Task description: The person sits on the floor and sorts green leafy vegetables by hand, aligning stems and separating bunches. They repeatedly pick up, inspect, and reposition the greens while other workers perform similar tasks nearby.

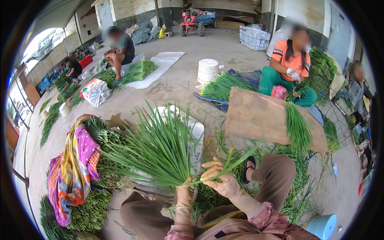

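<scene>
My left hand [184, 193], in a pale rubber glove, grips a fanned bunch of garlic chives [163, 147] near its lower end. The long, flat leaves spread up and away to the left. Close to its right, my gloved right hand [225, 184] pinches a few loose chive leaves [240, 163] between thumb and forefinger; one of them has a yellowed tip. Below the bunch lies a white woven sack [196, 141] with printing on it. Cut leaves [210, 198] litter the floor between my knees.
Stacked chives [90, 213] lie at left, partly under a colourful cloth [75, 168]. On the right, burlap [258, 117] carries a tied chive bundle [297, 126]. A seated person [288, 69] with a gloved hand handles greens beyond it. A blue bucket [322, 226] stands at lower right.
</scene>
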A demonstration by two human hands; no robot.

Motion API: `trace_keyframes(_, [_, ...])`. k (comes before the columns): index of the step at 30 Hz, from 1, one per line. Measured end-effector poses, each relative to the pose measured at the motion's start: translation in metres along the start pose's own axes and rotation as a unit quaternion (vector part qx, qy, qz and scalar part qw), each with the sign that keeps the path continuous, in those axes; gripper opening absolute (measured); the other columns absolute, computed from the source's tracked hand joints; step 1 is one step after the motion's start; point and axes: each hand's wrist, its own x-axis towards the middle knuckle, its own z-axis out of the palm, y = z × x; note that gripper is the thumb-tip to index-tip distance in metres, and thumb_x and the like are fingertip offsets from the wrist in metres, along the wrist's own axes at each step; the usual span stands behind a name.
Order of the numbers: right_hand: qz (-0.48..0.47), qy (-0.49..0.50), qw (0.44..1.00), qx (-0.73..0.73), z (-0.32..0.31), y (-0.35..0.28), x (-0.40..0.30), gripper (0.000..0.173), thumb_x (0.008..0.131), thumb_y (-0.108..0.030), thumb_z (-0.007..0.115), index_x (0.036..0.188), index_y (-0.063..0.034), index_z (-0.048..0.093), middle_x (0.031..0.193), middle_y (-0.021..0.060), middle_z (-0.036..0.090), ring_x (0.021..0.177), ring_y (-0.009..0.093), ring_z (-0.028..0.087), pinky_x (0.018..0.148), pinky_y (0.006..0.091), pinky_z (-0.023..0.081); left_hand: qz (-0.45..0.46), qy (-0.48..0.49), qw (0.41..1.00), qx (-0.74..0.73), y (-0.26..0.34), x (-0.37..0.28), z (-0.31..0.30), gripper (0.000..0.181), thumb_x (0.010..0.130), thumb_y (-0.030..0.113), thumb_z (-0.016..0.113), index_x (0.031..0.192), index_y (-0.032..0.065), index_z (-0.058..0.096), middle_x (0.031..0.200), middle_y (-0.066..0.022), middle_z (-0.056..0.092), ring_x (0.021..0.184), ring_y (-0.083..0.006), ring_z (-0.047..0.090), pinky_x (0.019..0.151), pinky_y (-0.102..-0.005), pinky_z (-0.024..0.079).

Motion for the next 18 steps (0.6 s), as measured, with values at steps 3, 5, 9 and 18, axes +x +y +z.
trace_keyframes(3, [-0.111, 0.068, 0.99, 0.048, -0.023, -0.036, 0.03, 0.011, 0.073, -0.013, 0.074, 0.082, -0.0104, 0.069, 0.084, 0.0026, 0.067, 0.097, 0.023, 0.059, 0.104, 0.0424, 0.028, -0.018, -0.002, 0.997, 0.079, 0.004, 0.001, -0.012, 0.008, 0.081, -0.002, 0.06, 0.089, -0.0006, 0.059, 0.079, -0.0062, 0.062, 0.066, -0.0148, 0.057, 0.062, -0.0263, 0.047])
trace_keyframes(5, [-0.088, 0.116, 0.977, 0.154, -0.055, -0.057, 0.042, 0.011, 0.073, -0.017, 0.074, 0.079, -0.0097, 0.068, 0.082, 0.0059, 0.067, 0.096, 0.025, 0.06, 0.106, 0.045, 0.027, -0.027, 0.008, 0.999, 0.04, 0.004, 0.001, -0.015, 0.005, 0.082, 0.0, 0.059, 0.087, -0.0023, 0.06, 0.076, -0.0071, 0.061, 0.064, -0.0152, 0.056, 0.058, -0.0262, 0.045])
trace_keyframes(9, [-0.066, -0.039, 0.991, 0.106, -0.109, -0.063, 0.04, 0.017, 0.075, -0.022, 0.073, 0.082, -0.0092, 0.066, 0.083, 0.0073, 0.067, 0.095, 0.024, 0.061, 0.105, 0.0461, 0.028, -0.049, -0.04, 0.998, 0.03, 0.008, 0.003, -0.038, 0.011, 0.082, 0.002, 0.06, 0.091, -0.0048, 0.059, 0.077, -0.0078, 0.061, 0.065, -0.0164, 0.056, 0.059, -0.0268, 0.045])
trace_keyframes(18, [0.259, -0.27, 0.885, -0.277, -0.106, 0.016, -0.023, 0.042, 0.08, -0.029, 0.064, 0.118, -0.0122, 0.056, 0.124, 0.0115, 0.054, 0.115, 0.026, 0.05, 0.098, 0.0356, 0.036, -0.085, -0.103, 0.98, 0.144, 0.006, -0.005, -0.037, 0.01, 0.083, 0.006, 0.063, 0.09, -0.0016, 0.062, 0.078, -0.0049, 0.063, 0.07, -0.0148, 0.058, 0.063, -0.0263, 0.046])
